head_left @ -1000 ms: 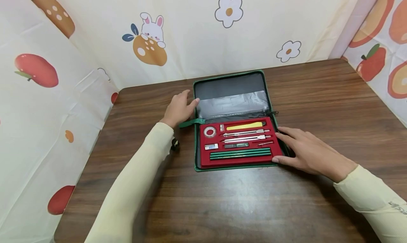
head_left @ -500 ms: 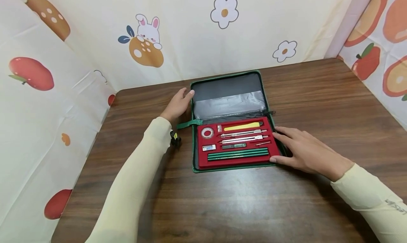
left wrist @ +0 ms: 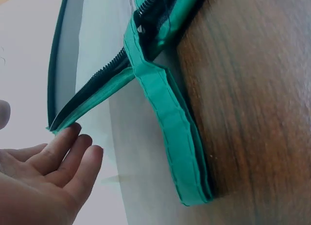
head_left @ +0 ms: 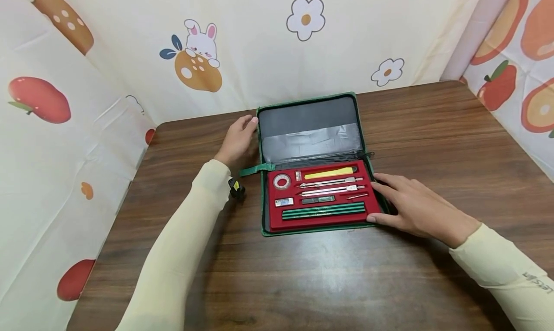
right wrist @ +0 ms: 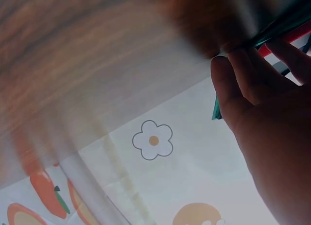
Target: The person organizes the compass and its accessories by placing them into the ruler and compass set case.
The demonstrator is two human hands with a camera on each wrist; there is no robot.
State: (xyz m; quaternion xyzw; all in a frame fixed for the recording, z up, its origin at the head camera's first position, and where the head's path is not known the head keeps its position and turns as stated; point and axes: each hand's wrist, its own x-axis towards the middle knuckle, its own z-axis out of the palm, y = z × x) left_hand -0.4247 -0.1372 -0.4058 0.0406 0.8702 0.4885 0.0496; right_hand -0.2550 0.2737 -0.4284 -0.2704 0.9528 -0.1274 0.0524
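Observation:
A green zip case (head_left: 262, 196) lies unfolded on the table, its lid (head_left: 309, 114) leaning back with a clear pocket inside. Its red tray (head_left: 320, 222) holds dark green pencils (head_left: 323, 210), a yellow cutter (head_left: 330, 173), a roll of tape (head_left: 282, 181), an eraser (head_left: 283, 202) and silver compasses (head_left: 333, 191). My left hand (head_left: 235, 141) touches the lid's far left corner with its fingertips; in the left wrist view the thumb is apart from it. My right hand (head_left: 417, 206) rests along the tray's right edge, fingers extended, thumb at the near corner.
A green strap (head_left: 256, 169) sticks out from the case's left side. A zipper pull (head_left: 369, 154) hangs at the right. Behind the brown table (head_left: 329, 278) stands a printed curtain (head_left: 255, 47), which also closes off both sides.
My left hand has slid back along the lid's left edge to its far corner. The lid has risen slightly. My right hand stays in place at the tray.

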